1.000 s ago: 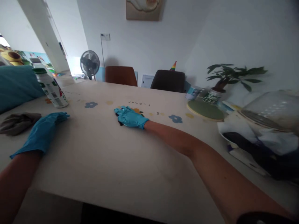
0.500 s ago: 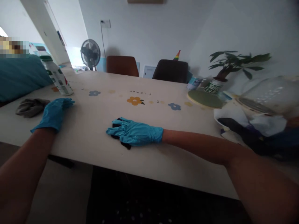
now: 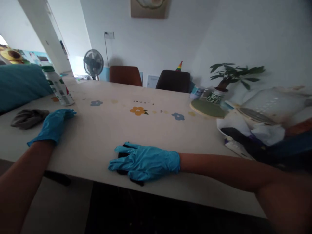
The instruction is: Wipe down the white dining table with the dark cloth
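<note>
Both hands wear blue gloves. My right hand (image 3: 146,162) lies flat with spread fingers on a black cloth (image 3: 123,155), pressing it to the white table (image 3: 102,136) near the front edge. Most of the cloth is hidden under the palm. My left hand (image 3: 55,125) rests on the table at the left with its fingers stretched out and nothing in it. Beside its wrist lies a crumpled grey cloth (image 3: 28,118). A white bottle with a green cap (image 3: 58,87) stands just behind my left hand.
At the right are a green round mat (image 3: 207,108), a potted plant (image 3: 215,96), and a pile of white and dark items (image 3: 240,130). Brown (image 3: 125,75) and black (image 3: 173,80) chairs stand behind the table. A fan (image 3: 93,63) is at the back left.
My right hand and the black cloth have moved nearer to the table's front edge. My left hand has stayed in about the same place. The camera view has tilted up slightly.
</note>
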Demonstrator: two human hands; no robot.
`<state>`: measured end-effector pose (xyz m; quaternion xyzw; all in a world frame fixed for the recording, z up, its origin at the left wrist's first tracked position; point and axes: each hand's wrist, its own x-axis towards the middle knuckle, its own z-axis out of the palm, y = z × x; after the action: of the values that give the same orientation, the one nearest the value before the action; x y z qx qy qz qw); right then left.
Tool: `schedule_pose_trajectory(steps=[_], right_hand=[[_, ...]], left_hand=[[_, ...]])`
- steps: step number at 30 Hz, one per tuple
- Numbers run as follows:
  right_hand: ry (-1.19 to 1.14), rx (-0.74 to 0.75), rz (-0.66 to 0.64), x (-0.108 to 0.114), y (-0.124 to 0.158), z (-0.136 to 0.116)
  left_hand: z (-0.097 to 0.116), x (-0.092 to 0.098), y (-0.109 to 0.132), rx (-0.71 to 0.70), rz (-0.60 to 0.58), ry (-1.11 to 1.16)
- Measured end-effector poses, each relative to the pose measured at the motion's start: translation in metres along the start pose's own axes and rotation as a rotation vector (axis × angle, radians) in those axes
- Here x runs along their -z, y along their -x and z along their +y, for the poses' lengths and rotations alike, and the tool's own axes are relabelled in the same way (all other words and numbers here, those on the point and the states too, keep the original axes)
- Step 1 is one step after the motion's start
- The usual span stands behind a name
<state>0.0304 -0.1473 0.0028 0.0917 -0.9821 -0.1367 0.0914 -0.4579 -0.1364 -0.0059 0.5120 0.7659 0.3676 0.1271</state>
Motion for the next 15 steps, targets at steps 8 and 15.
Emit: schedule_pose_trajectory(steps=[8,15], right_hand=[[0.238,-0.036,0.084,-0.03,-0.061,0.037],[-0.26,-0.366,0.049,-0.094,-0.105,0.116]], left_hand=[[-0.008,-0.001,0.0,-0.03,0.073,0.001],[-0.013,0.001,-0.003,-0.035,0.052,-0.082]])
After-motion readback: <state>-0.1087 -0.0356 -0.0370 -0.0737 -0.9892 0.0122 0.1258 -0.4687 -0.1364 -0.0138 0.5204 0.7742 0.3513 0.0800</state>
